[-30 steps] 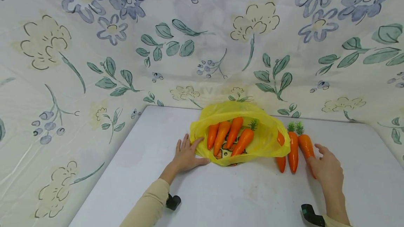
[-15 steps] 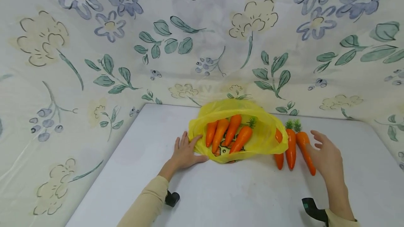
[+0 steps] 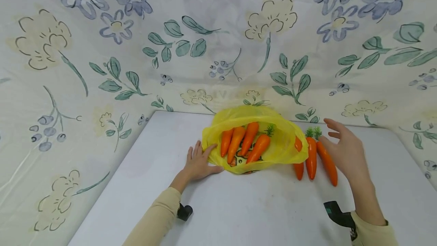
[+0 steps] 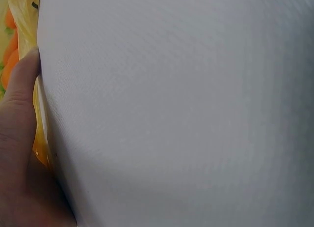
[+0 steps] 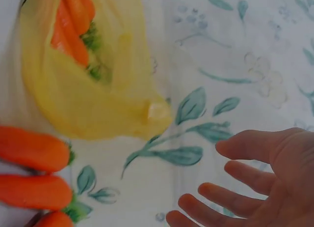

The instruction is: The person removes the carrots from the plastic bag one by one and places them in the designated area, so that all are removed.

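A yellow plastic bag lies with its mouth towards me, and several orange carrots with green tops show inside it. My left hand rests at the bag's left rim, fingers spread. In the left wrist view its thumb lies against the yellow plastic. Right of the bag are three more carrots side by side, the leftmost partly behind the plastic. Beside the leafy end of the rightmost one, my right hand hovers. The right wrist view shows its fingers apart and holding nothing.
The white table ends at the back against a flower-patterned cloth, which also hangs on the left. A black wrist camera mount sticks out from the right wrist, another from the left.
My right hand has gone from the lower part of the rightmost carrot up towards its leafy top, uncovering the carrot's tip. The left hand stays at the bag's rim.
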A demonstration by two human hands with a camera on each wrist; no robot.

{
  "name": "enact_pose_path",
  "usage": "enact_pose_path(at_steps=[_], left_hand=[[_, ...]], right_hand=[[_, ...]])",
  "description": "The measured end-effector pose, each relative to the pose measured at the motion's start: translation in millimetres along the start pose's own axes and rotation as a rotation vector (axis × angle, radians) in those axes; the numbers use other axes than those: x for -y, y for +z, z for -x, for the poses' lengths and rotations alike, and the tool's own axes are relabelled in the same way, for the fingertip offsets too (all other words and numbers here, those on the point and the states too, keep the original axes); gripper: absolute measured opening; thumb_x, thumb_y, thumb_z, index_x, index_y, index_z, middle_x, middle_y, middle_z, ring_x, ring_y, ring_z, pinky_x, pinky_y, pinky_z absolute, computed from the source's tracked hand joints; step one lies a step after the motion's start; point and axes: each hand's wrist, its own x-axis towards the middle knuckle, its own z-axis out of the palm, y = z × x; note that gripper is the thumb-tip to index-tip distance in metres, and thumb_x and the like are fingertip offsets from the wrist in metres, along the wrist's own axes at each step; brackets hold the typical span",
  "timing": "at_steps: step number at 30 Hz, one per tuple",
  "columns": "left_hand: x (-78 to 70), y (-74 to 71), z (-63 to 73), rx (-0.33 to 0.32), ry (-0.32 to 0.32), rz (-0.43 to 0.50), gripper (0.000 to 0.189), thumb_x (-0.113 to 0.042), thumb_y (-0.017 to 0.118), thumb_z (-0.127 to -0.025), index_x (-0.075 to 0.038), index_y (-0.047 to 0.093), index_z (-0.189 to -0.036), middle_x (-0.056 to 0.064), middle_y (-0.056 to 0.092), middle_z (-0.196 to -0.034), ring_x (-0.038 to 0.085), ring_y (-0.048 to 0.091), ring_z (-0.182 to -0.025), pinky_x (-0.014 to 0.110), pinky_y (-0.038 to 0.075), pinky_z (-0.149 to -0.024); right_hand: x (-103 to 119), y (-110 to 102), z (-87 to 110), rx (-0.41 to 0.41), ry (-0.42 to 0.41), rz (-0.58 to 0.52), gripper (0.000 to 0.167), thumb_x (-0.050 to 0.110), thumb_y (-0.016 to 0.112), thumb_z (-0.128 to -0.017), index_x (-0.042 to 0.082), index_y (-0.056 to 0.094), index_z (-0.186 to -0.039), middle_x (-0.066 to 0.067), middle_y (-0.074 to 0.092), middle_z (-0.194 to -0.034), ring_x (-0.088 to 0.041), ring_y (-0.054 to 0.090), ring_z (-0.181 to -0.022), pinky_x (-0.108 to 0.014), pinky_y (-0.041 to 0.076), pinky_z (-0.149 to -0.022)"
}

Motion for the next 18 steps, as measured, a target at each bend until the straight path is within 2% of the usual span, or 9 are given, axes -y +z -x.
enact_pose_path(at_steps=[10, 14, 18], left_hand=[[4.0, 1.9, -1.6, -0.008, 0.010, 0.013, 0.093, -0.062, 0.067, -0.083, -0.021, 0.028, -0.156, 0.029, 0.007, -0.162, 0.040, -0.007, -0.151, 0.057, -0.010, -0.119], [3.5, 1.4, -0.4, -0.022, 0.021, 0.027, 0.092, -0.061, 0.068, -0.082, -0.018, 0.031, -0.155, 0.031, 0.009, -0.161, 0.041, -0.005, -0.151, 0.059, -0.009, -0.118], [3.8, 2.0, -1.0, -0.009, 0.019, 0.025, 0.093, -0.062, 0.067, -0.083, -0.020, 0.028, -0.156, 0.030, 0.007, -0.161, 0.040, -0.008, -0.151, 0.057, -0.011, -0.118]], right_hand=[[45, 3, 6.7, 0.099, -0.109, -0.085, 0.057, 0.020, 0.057, -0.099, 0.011, 0.038, -0.151, -0.024, 0.046, -0.146, -0.046, 0.047, -0.128, -0.058, 0.051, -0.092], [56, 11, 8.0, 0.128, -0.153, -0.112, 0.056, 0.017, 0.058, -0.098, 0.010, 0.040, -0.150, -0.021, 0.046, -0.147, -0.042, 0.048, -0.129, -0.055, 0.053, -0.092], [61, 21, 6.4, 0.147, -0.177, -0.119, 0.054, 0.014, 0.059, -0.097, 0.009, 0.042, -0.149, -0.021, 0.046, -0.146, -0.042, 0.050, -0.128, -0.053, 0.054, -0.091]])
